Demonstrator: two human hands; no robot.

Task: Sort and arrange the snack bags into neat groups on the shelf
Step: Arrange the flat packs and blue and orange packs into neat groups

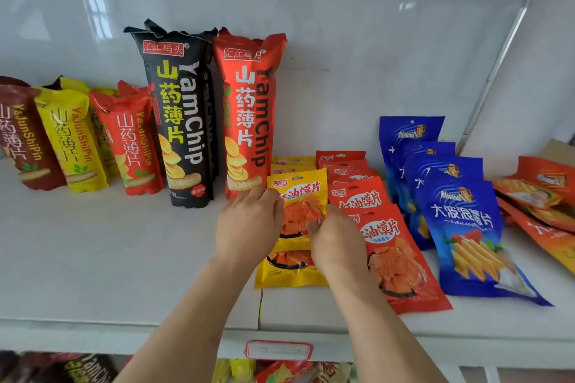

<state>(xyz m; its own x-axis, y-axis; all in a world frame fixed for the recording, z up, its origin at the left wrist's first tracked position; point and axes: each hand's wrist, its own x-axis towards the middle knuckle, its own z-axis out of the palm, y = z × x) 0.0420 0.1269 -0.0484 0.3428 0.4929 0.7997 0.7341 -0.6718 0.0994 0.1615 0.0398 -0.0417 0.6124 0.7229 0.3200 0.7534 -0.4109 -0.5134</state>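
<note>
Both hands hold one small yellow snack bag [300, 196] upright at the shelf's middle. My left hand [249, 224] grips its left edge and my right hand [334, 238] grips its lower right. Under it lies another yellow bag [289, 272], flat on the shelf, with more yellow bags [292, 162] stacked behind. To the right, red bags of the same snack [401, 258] lie in an overlapping row. A tall black yam chip bag [180, 115] and a tall red one [249, 112] stand at the back.
Blue bags [460, 221] overlap in a row right of the red ones, and orange bags [541, 199] lie at far right. Short brown, yellow and red yam bags [74, 137] lean at the left. The white shelf [109, 258] has a front edge with a label holder [278, 350].
</note>
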